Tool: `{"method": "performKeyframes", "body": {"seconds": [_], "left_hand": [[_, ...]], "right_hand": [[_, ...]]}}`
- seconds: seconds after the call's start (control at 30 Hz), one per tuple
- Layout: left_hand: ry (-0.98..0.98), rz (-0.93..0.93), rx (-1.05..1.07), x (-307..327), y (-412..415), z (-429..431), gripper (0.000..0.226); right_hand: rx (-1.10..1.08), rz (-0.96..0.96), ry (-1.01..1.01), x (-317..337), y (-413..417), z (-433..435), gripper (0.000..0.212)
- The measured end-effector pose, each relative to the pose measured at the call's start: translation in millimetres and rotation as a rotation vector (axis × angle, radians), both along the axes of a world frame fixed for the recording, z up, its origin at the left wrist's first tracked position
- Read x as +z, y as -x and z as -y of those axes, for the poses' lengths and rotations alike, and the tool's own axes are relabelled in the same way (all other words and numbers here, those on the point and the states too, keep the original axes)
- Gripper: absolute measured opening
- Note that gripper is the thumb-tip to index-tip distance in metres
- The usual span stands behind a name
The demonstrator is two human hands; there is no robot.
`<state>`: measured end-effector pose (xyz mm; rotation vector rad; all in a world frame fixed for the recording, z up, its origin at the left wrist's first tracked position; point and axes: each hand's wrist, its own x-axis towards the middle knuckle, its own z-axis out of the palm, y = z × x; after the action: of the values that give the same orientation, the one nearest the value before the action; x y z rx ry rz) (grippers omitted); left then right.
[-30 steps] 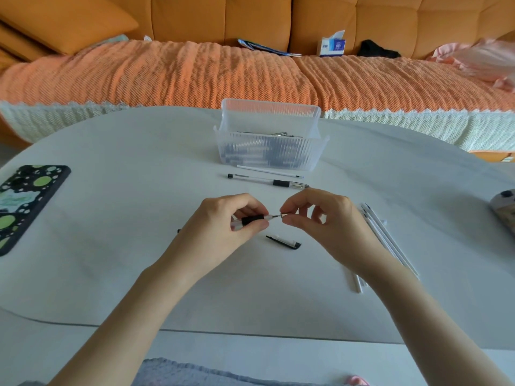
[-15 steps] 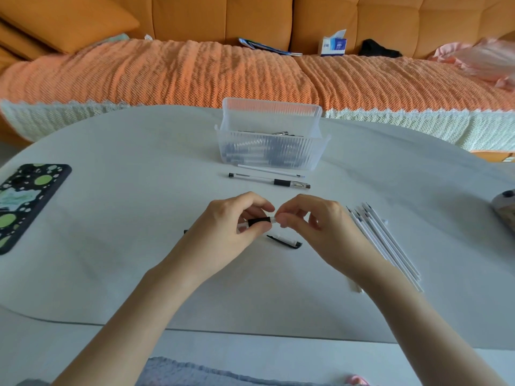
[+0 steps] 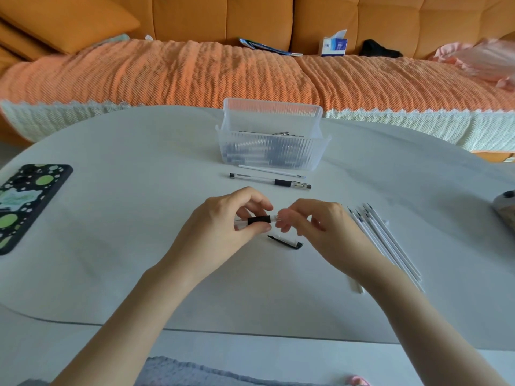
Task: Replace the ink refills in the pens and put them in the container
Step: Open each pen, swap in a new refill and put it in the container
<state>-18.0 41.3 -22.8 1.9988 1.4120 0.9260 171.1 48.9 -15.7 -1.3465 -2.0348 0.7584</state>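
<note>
Over the table (image 3: 133,240), left hand (image 3: 223,227) grips the pen (image 3: 259,220); right hand (image 3: 320,229), moved closer, pinches its tip.

Blurred right fingers (image 3: 282,222) hide the pen (image 3: 259,220) tip.

White oval worktop (image 3: 139,246). Far left on it: phone in black case with green and white dots (image 3: 25,204), lying flat. Right edge: small grey-brown object (image 3: 505,210), cut off by the frame, couldn't identify. Behind the worktop: orange tufted sofa (image 3: 250,18), seat covered by orange textured throw with white lace trim (image 3: 195,76). Orange cushion (image 3: 64,20) at left. Along the sofa back: blue booklet (image 3: 267,47), blue-white tissue box (image 3: 333,46), black crumpled item (image 3: 380,49), pink fabric (image 3: 485,59) at right.
</note>
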Motion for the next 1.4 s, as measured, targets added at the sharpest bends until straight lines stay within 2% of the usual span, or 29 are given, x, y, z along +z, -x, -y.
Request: {"method": "performKeyframes", "body": {"seconds": [0.07, 0.23, 0.43, 0.6, 0.77, 0.93, 1.1, 1.4], "left_hand": [[0.000, 0.011, -0.001, 0.5, 0.3, -0.7, 0.019], [0.003, 0.006, -0.018, 0.2, -0.9, -1.4, 0.015], [0.004, 0.021, -0.016, 0.8, -0.1, -1.5, 0.015], [0.005, 0.007, -0.026, 0.3, -1.1, -1.3, 0.014], [0.005, 0.011, -0.026, 0.7, -1.0, -0.9, 0.016], [0.005, 0.018, -0.031, 1.8, -1.0, -0.3, 0.014], [0.012, 0.032, -0.017, 2.1, -2.3, -0.4, 0.014], [-0.007, -0.063, 0.068, -1.0, 8.4, -5.5, 0.015]], "right_hand": [[-0.007, -0.017, -0.018, 1.5, -1.2, -0.2, 0.025], [0.020, -0.010, -0.022, 2.9, -1.1, 0.8, 0.007], [-0.011, 0.008, -0.042, 2.9, -2.4, -0.7, 0.030], [0.034, 0.022, -0.023, 3.6, -1.5, 1.4, 0.004], [-0.004, -0.002, -0.028, 4.5, -1.1, 0.8, 0.029], [0.008, 0.012, -0.022, 3.4, -0.8, 2.4, 0.007], [-0.037, 0.019, 0.012, 8.8, 2.6, 5.0, 0.008], [-0.142, 0.023, -0.003, 4.5, -4.7, -1.5, 0.007]]}}
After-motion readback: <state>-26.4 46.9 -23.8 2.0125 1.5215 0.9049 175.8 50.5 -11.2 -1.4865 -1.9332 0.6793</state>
